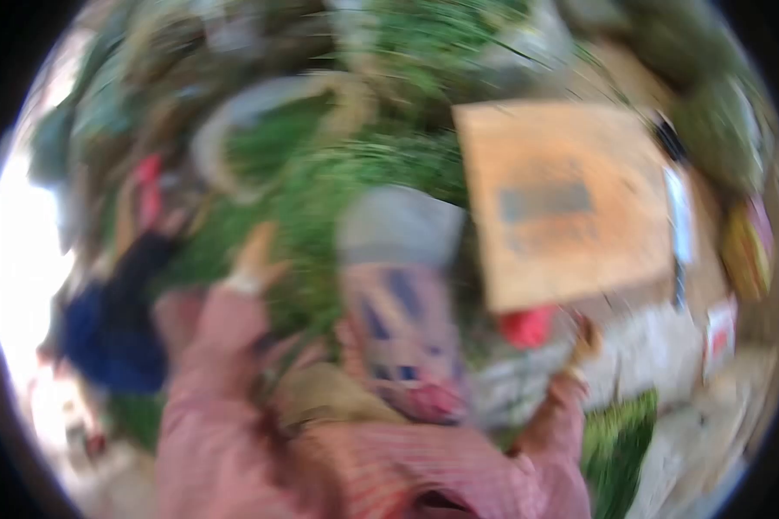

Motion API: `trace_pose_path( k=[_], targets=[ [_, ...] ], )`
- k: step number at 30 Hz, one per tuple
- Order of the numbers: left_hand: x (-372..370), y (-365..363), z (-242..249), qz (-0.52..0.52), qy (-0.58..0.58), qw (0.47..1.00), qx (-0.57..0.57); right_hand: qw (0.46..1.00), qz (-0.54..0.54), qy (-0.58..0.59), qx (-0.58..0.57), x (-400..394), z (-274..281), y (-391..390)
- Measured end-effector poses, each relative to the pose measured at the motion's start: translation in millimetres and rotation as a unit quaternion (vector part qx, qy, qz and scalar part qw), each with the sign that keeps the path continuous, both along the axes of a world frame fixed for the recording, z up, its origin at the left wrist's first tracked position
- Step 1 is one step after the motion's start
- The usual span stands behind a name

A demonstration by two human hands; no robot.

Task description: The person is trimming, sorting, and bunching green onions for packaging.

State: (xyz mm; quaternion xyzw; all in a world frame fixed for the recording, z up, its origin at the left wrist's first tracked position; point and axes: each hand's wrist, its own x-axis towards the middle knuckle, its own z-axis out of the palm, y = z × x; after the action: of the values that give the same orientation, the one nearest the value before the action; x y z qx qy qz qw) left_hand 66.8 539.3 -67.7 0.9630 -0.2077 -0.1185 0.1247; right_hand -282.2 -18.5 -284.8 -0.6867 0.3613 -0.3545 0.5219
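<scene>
The whole view is smeared by motion. My left hand (pixel 260 257), at the end of a pink sleeve, reaches over a heap of green leafy stalks (pixel 329 186). Its fingers look stretched and apart, with nothing visible in them. On the other side, my right hand (pixel 585 342) is low over a whitish sheet (pixel 640 355), close to a red object (pixel 528 327) whose kind I cannot make out. Its fingers are too blurred to read. Just above is a square tan board or box (pixel 571 251) with a dark, blurred patch on its top.
A pale round rim (pixel 212 138) surrounds greens at upper left. Another person's dark sleeve (pixel 117 320) is at left, near a pinkish-red object (pixel 150 186). A bluish-white strip (pixel 679 212) lies right of the board. More greens (pixel 619 441) lie lower right. Filled sacks (pixel 714 130) stand upper right.
</scene>
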Motion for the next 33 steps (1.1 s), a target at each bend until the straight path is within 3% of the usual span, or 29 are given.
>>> trace_pose_path(
  k=[1,3,4,6,8,9,10,11,12,13,14,15,16,17,20,22,24,26,27,30,33],
  targets=[
    [-5,-24,9,0.02,0.014,0.999,0.047,0.971,0.017,0.125,-0.205,20,75,23],
    [-1,-24,-15,0.045,0.039,0.998,0.007,0.907,0.116,0.154,-0.374,31,140,48],
    [-2,-35,-5,0.074,0.084,0.994,0.014,0.91,0.191,0.177,-0.323,29,147,53],
    [-1,-38,3,0.107,0.134,0.985,-0.006,0.883,0.276,0.047,-0.377,51,192,85],
    [0,-16,-16,0.137,0.149,0.978,-0.057,0.875,0.394,0.09,-0.266,85,292,124],
    [6,-5,-23,0.153,0.16,0.973,-0.071,0.885,0.43,-0.004,-0.176,116,335,136],
    [0,-8,-28,0.171,0.171,0.967,-0.081,0.899,0.412,-0.044,-0.141,123,345,120],
    [5,-2,-31,0.184,0.183,0.961,-0.097,0.939,0.325,-0.012,-0.111,138,358,120],
    [10,0,-28,0.205,0.205,0.948,-0.132,0.945,0.296,0.064,-0.122,138,334,64],
    [22,8,-31,0.221,0.223,0.935,-0.162,0.95,0.227,0.124,-0.175,174,343,65],
    [34,16,-37,0.237,0.241,0.921,-0.194,0.944,0.189,0.224,-0.153,197,343,43],
    [48,27,-43,0.252,0.258,0.905,-0.225,0.913,0.224,0.256,-0.226,208,319,-3],
    [60,39,-61,0.23,0.213,0.918,-0.244,0.814,0.259,0.337,-0.394,205,290,-59],
    [76,44,-70,0.211,0.213,0.923,-0.24,0.678,0.278,0.404,-0.548,215,276,-92],
    [130,72,-88,0.159,0.159,0.942,-0.248,0.505,0.395,0.459,-0.615,305,340,33],
    [165,89,-114,0.27,0.209,0.868,-0.36,0.626,0.559,0.317,-0.44,380,335,116],
    [200,98,-163,0.352,0.193,0.789,-0.466,0.602,0.666,0.273,-0.346,459,319,212],
    [230,106,-204,0.415,0.176,0.736,-0.504,0.575,0.72,0.239,-0.307,538,259,281],
    [247,112,-224,0.445,0.166,0.709,-0.521,0.541,0.737,0.22,-0.341,580,233,322],
    [295,144,-322,0.455,0.18,0.661,-0.569,0.515,0.708,0.256,-0.41,689,147,443],
    [325,166,-243,0.572,0.152,0.508,-0.626,0.528,0.659,0.238,-0.479,757,80,546]
  ],
)
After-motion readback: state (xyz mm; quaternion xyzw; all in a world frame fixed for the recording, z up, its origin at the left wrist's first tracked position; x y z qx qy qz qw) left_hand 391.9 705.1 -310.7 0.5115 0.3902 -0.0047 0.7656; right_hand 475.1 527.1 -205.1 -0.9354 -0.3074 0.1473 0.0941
